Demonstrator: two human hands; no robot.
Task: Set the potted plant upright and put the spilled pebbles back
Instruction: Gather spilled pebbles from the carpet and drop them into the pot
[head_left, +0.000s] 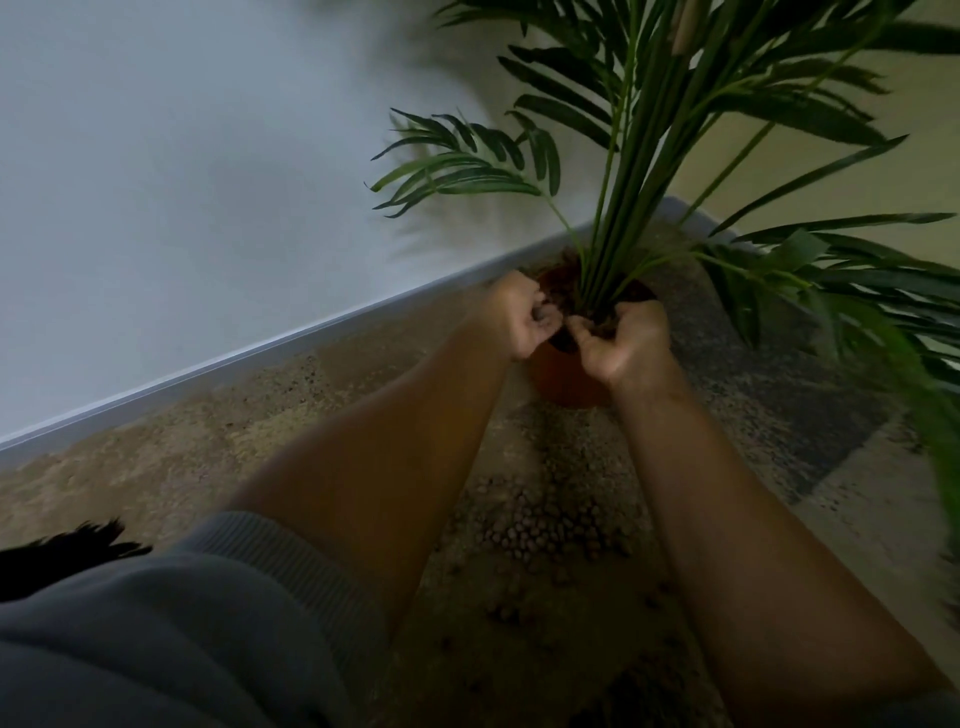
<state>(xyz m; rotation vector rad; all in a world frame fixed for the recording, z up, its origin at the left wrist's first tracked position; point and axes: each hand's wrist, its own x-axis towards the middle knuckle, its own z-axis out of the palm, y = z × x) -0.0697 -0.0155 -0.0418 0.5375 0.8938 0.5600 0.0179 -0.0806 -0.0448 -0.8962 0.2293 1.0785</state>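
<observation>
Head camera looks down at two bare arms that reach out to a potted plant (613, 291) on the carpet (156, 478), close to where the floor meets the wall (156, 156). The plant sits in a round brown-orange pot (563, 382). The pot stands on its bottom with its open top facing up. The long green stems (631, 208) rise out of the middle of the pot and lean a little to the right as they go up, so the long way of the plant runs from the floor up to the top of the picture. Thin leaves (457, 166) spread out to the left and right. The left hand (522, 317) is curled nearly closed at the left rim of the pot, and something small and dark sits in its fingers. The right hand (623, 340) is cupped at the front rim, fingers bent in, touching the pot's edge. I cannot tell what it holds. A heap of small round pebbles (540, 525) lies on the carpet in front of the pot, between the two arms. A grey sleeve (182, 597) is pushed up on the left arm.
</observation>
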